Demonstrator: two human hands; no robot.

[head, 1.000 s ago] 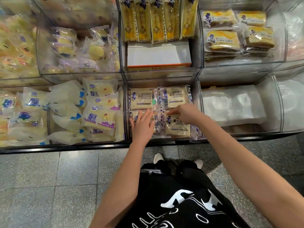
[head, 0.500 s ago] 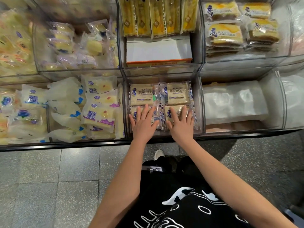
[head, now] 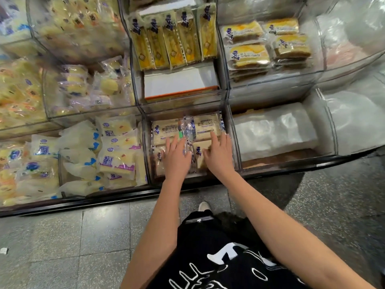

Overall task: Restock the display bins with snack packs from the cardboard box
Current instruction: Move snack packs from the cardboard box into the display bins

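1. At 9 o'clock from the hands, the lower left bin is heaped with white snack packs marked in blue; purple-labelled packs lie at its right side
2. At 10 o'clock, the bin above it holds a loose, blurred pile of small yellow cakes in clear wrappers
3. The lower middle bin holds four toast packs lying flat, two by two; the far left pack and far right pack lie with their labels up
4. The left hand lies flat on the near left pack, fingers straight and spread, pointing to 12 o'clock and gripping nothing
5. The right hand lies just beside it on the near right pack, fingers likewise open and spread, their tips reaching the far right pack
6. At 12 o'clock, the upper middle bin carries a row of upright yellow packs behind a white box with an orange edge
7. At 3 o'clock, the lower right bin holds folded clear plastic
8. At 1 o'clock, stacked cake packs fill the upper right bin
9. Grey floor tiles run along 6 o'clock, below the bins
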